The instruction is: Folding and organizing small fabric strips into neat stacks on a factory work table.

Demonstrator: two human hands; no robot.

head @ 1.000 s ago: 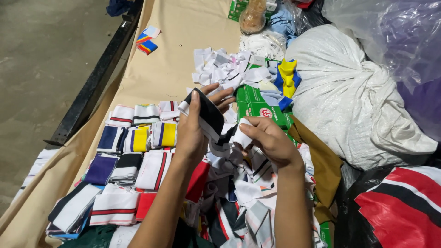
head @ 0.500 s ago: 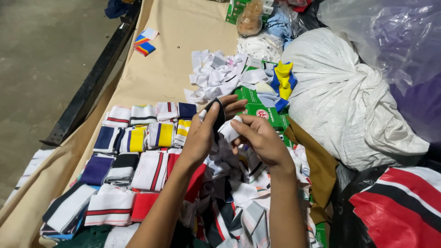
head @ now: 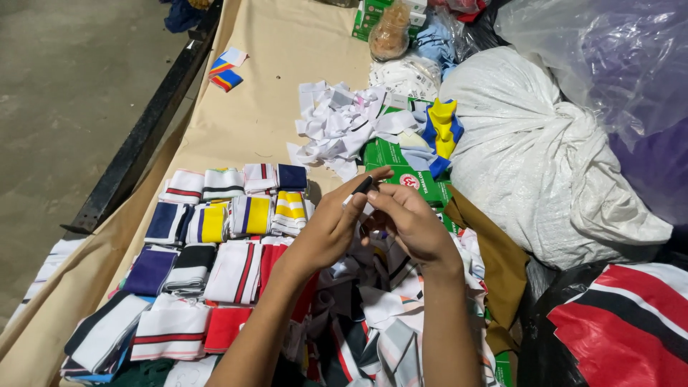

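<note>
A small black-and-white strip of ribbed knit fabric (head: 363, 186) sits at centre frame, pinched between the left hand (head: 331, 228) and right hand (head: 410, 223), above a loose heap of fabric strips (head: 373, 315). Folded striped pieces (head: 215, 236) lie in rows at lower left on the tan-covered worktop (head: 279, 57).

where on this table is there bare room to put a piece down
Bare tan cover lies above the folded striped stacks and left of the white scrap heap, up to the small striped pieces. Around the left hand and right hand it is crowded with loose fabric, green boxes and the white sack.
</note>
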